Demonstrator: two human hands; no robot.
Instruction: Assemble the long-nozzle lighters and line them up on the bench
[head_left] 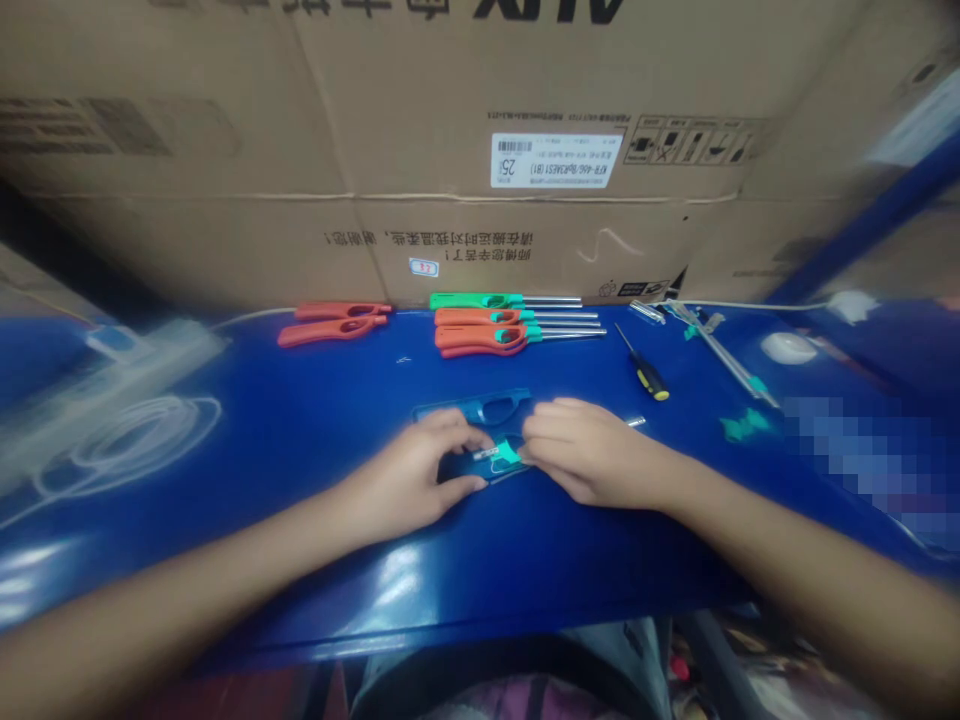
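On the blue tabletop lies a blue lighter shell half (pixel 499 408), just beyond both hands. Nearer to me is a second dark blue shell, partly covered by my fingers, with a small teal part (pixel 508 453) and a silvery piece (pixel 485 454) at it. My left hand (pixel 424 470) curves around the left end of this shell, thumb and fingers closed in on it. My right hand (pixel 577 450) has its fingers pinched together at the teal part. A thin metal rod (pixel 507 475) shows below the teal part.
Orange shells (pixel 330 331) lie back left; orange and green lighters (pixel 517 335) lie back centre. A screwdriver (pixel 649 376), metal tubes (pixel 724 350), teal parts (pixel 744 425) and a white round object (pixel 788 348) are right. Coiled cable (pixel 142 440) lies left. A cardboard box (pixel 420 150) stands behind.
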